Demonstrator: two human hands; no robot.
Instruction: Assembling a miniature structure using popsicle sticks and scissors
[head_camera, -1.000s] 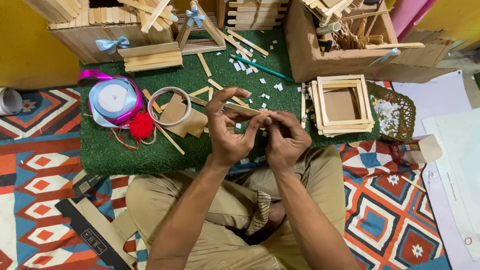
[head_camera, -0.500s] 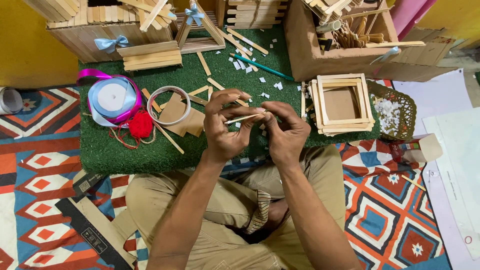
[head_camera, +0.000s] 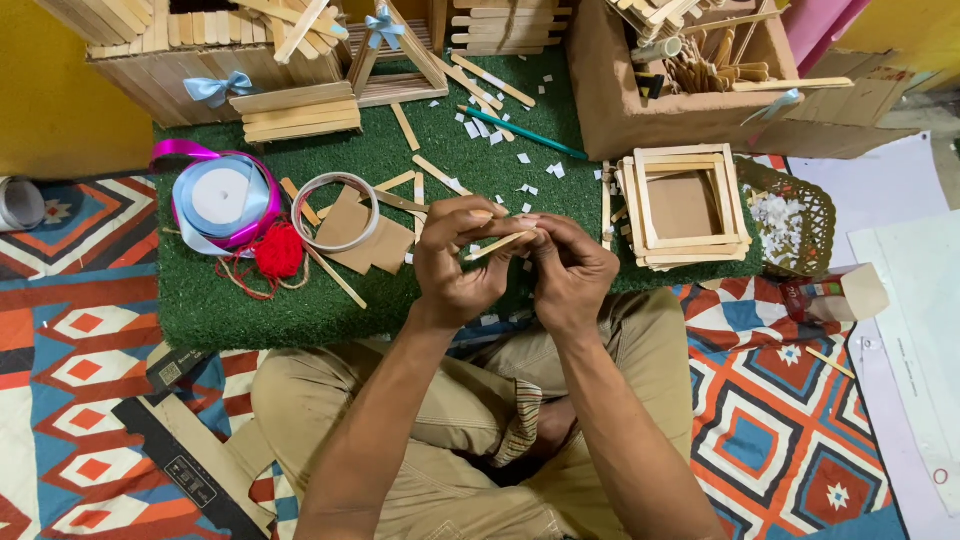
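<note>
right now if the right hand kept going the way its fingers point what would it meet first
The right hand points up and left, so it would first meet the wooden stick it pinches, then the left hand fingers touching it. Beyond them lies the green mat, though depth is unclear.

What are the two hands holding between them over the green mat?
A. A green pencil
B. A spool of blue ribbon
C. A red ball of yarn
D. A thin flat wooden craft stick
D: the left hand and right hand pinch a pale wooden stick between their fingertips, while the red yarn, ribbon spool and green pencil lie untouched on the green mat.
</note>
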